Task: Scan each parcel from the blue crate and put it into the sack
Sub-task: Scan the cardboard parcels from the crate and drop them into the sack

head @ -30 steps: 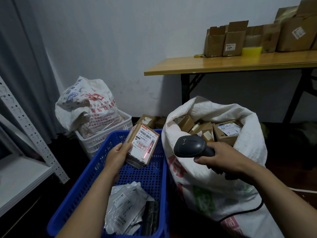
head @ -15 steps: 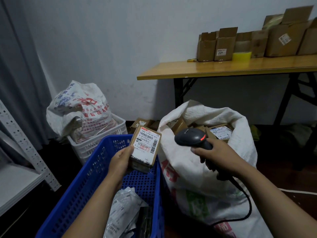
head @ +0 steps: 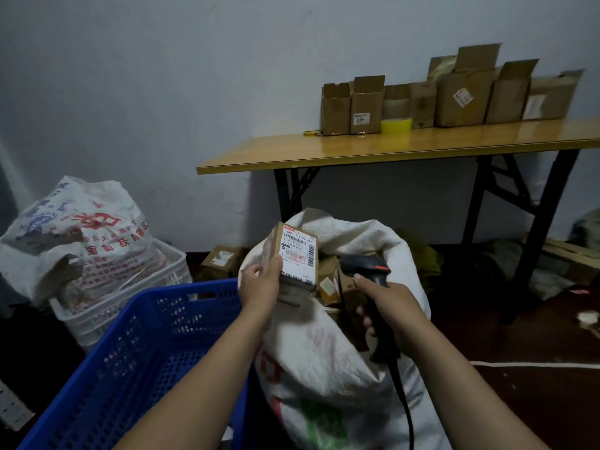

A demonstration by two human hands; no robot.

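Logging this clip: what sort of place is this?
Likely a small parcel-sorting back room: the left hand holds a labelled cardboard parcel by the mouth of a white woven sack of boxes, the right hand grips a corded barcode scanner, and opened cartons line a folding table.

Far off on my right, a wooden table [head: 357, 154] carries a row of open cardboard boxes [head: 461, 95] and a yellow tape roll [head: 396, 126]. On my left, a printed bag [head: 81, 235] sits in a white crate [head: 130, 303].
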